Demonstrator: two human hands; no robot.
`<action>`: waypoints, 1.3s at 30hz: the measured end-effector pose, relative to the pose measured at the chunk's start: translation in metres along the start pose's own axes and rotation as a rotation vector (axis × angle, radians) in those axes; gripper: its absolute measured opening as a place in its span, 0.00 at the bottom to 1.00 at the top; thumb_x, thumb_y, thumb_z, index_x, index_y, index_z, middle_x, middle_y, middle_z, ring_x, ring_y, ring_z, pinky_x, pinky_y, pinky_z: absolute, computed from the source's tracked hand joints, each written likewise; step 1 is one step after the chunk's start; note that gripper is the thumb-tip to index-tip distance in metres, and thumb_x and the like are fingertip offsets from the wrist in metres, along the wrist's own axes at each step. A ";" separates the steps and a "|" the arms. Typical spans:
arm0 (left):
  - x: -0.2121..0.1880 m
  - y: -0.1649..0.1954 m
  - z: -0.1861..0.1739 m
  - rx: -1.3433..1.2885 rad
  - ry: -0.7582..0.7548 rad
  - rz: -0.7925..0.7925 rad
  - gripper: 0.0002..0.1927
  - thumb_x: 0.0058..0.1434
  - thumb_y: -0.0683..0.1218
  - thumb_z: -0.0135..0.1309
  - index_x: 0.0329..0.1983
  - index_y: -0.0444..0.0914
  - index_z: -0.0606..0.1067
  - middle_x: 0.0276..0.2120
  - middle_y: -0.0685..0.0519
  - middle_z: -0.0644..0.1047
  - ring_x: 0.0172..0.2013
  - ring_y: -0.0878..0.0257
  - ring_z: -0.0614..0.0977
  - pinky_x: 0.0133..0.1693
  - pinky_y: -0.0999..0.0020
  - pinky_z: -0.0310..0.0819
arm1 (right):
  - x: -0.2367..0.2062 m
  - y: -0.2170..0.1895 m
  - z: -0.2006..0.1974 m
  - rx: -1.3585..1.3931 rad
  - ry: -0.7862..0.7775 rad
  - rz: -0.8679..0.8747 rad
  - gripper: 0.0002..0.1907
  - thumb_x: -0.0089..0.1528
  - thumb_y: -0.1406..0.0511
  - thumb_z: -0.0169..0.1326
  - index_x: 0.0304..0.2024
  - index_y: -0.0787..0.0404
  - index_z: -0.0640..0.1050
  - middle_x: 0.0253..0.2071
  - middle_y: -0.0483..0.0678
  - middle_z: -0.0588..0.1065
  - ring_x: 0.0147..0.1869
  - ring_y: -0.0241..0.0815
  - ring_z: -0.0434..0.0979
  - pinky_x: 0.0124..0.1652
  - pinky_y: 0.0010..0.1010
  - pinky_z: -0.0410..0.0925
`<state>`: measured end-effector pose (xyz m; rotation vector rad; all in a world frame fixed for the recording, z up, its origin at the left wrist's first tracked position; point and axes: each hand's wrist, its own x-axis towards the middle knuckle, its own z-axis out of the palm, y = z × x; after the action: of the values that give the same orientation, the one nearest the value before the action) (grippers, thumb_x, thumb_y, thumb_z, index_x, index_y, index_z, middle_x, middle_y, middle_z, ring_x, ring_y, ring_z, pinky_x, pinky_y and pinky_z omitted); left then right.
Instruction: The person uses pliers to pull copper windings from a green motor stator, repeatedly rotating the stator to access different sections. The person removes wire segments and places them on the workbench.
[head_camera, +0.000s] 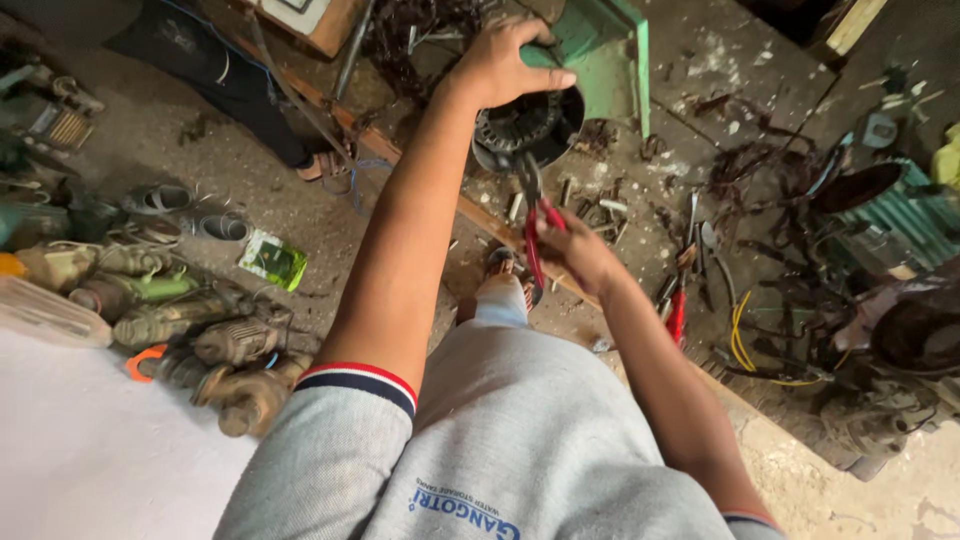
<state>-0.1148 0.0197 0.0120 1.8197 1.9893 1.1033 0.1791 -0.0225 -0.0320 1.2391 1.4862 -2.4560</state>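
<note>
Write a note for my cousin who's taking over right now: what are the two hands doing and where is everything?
Left hand: gripping the top rim of the round black metal motor part with copper windings, holding it up at the edge of the dirty workbench.
Right hand: closed on the red-handled pliers, jaws pointing up into the motor part's underside.
Nearby: a second red-handled tool and yellow wire lie on the bench; old grimy motors sit on the floor to the left.
Done: motor part held, pliers applied.
Left: windings are still inside the part.
</note>
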 end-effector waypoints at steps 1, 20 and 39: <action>-0.001 0.002 -0.001 0.003 -0.008 0.000 0.39 0.53 0.72 0.71 0.50 0.37 0.79 0.52 0.42 0.79 0.57 0.45 0.76 0.57 0.48 0.70 | 0.004 -0.004 0.001 0.083 -0.021 0.003 0.17 0.71 0.60 0.54 0.59 0.62 0.73 0.41 0.48 0.76 0.37 0.39 0.75 0.39 0.32 0.70; -0.004 0.001 0.008 0.013 0.001 0.000 0.38 0.55 0.75 0.65 0.46 0.39 0.79 0.48 0.45 0.80 0.55 0.47 0.77 0.58 0.49 0.70 | 0.022 -0.023 0.012 0.561 -0.234 0.276 0.14 0.70 0.60 0.46 0.50 0.64 0.71 0.41 0.56 0.80 0.43 0.51 0.83 0.48 0.50 0.77; -0.009 0.021 0.016 0.114 -0.203 -0.211 0.63 0.44 0.68 0.76 0.74 0.45 0.53 0.70 0.39 0.62 0.70 0.39 0.60 0.69 0.42 0.52 | -0.015 0.035 -0.018 0.030 0.034 0.031 0.20 0.68 0.63 0.52 0.62 0.63 0.72 0.48 0.52 0.78 0.42 0.40 0.80 0.43 0.32 0.74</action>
<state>-0.0872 0.0157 0.0118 1.6517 2.0990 0.7280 0.2143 -0.0334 -0.0521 1.3054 1.4322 -2.4583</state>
